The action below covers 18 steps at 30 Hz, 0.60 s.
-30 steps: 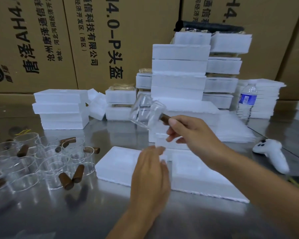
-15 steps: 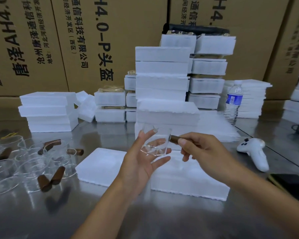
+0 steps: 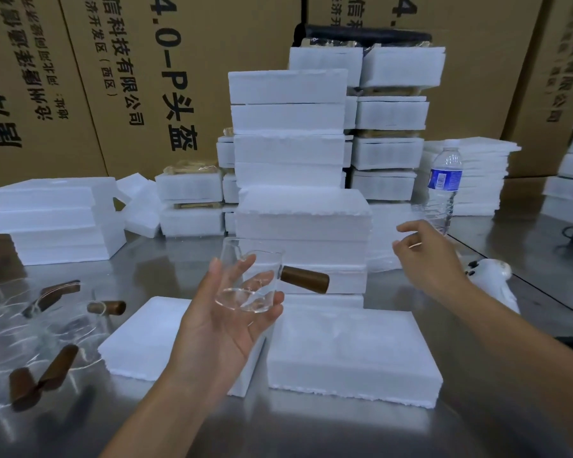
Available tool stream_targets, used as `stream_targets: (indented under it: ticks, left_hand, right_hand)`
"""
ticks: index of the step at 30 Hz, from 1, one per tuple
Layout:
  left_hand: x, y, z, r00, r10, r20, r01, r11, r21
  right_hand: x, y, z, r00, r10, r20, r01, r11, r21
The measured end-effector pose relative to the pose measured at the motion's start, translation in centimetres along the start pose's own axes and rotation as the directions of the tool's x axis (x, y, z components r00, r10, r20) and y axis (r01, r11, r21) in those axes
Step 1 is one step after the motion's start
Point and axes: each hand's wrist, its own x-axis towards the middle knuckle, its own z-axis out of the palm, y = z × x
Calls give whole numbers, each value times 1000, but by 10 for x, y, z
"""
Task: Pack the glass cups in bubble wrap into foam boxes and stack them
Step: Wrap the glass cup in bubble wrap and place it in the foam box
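- Left hand (image 3: 222, 322) cups the glass cup (image 3: 248, 282) from below, fingers curled round it, wooden handle pointing right.
- Cup is in the air, over the seam between foam lid (image 3: 139, 338) and foam box (image 3: 354, 355).
- Right hand (image 3: 424, 256) holds nothing, fingers loosely bent, raised at right.
- Foam stack (image 3: 298, 206) stands behind; loose cups (image 3: 47, 312) crowd the surface (image 3: 311, 431) at left.

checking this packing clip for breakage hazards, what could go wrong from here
1. The glass cup sits loosely cradled in the left hand alone, up off the steel table; a slip could break it.
2. Its wooden handle juts toward the tall stack of foam boxes; a bump might shift or topple them.
3. The right hand is open near the water bottle, which it could knock over.
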Motion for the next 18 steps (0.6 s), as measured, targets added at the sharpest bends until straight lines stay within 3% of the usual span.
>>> stream_targets:
  ticks: [7,9,13,18]
  left_hand:
    - [-2,1,0,996,90,6,-90,996,1]
    - [-2,1,-1,996,92,-12,-92,996,-6]
    - [-3,1,2,995,104,-9,-104,995,11]
    - [-1,3,0,998,69,16,-68,998,-14]
  right_hand:
    - [30,24,29,984,-21,-176,-14,980,-196]
    - [35,27,37,995,-37,-93,7,951,-309]
    - [37,35,43,989,95,114,-26,868,-496]
    - [34,41,45,996,-3,90,64,727,-684]
